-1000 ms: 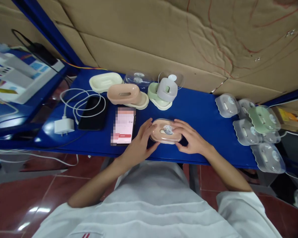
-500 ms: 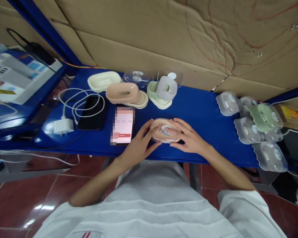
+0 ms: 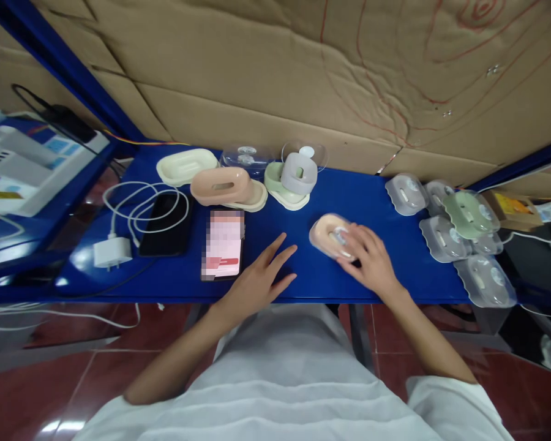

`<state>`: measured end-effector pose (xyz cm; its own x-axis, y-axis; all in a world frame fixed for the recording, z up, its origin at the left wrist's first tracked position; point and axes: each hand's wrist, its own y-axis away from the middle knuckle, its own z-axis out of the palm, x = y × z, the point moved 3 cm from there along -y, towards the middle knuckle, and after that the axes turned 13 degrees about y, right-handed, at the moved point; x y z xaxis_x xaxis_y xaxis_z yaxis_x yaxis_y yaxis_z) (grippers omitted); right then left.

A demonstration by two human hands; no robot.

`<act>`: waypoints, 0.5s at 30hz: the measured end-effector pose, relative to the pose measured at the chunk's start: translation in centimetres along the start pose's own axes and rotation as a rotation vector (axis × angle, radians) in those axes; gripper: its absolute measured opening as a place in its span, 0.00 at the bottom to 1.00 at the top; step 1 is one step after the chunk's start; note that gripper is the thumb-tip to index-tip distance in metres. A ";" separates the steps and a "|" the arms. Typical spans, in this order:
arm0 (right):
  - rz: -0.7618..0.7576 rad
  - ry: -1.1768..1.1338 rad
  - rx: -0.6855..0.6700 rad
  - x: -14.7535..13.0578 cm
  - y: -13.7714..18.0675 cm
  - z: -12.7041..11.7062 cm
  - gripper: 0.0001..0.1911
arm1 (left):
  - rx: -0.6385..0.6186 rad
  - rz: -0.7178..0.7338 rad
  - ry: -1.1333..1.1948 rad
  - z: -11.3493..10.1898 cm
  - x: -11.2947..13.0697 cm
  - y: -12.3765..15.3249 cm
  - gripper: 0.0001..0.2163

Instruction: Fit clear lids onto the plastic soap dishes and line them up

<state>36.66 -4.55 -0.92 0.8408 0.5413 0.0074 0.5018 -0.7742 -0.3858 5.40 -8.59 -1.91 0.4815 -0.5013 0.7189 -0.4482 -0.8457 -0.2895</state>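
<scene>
A pink soap box with a clear lid (image 3: 327, 235) lies on the blue table (image 3: 376, 208), right of centre. My right hand (image 3: 370, 262) grips its right side, fingers curled over the lid. My left hand (image 3: 261, 277) rests flat on the table with its fingers spread, holding nothing, a little left of the box and just right of a phone with a lit pink screen (image 3: 223, 244).
Loose soap-box parts stand at the back: a cream tray (image 3: 186, 166), a pink base (image 3: 220, 185), a grey and green stack (image 3: 294, 177). Several lidded boxes (image 3: 459, 236) cluster at the right. A black phone (image 3: 164, 224), white cable and charger (image 3: 105, 252) lie at the left. Cardboard backs the table.
My right hand has slid the pink box to the right. My left hand has let go of it and now lies flat on the table.
</scene>
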 end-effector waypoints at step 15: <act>-0.071 -0.049 0.001 -3.6 -14.4 3.6 0.36 | -0.028 0.099 -0.107 0.3 -0.2 0.1 0.18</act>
<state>25.68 5.84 1.26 0.7920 0.6104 -0.0103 0.5598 -0.7329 -0.3865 5.54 -8.64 -2.28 0.5105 -0.5998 0.6162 -0.5179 -0.7865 -0.3365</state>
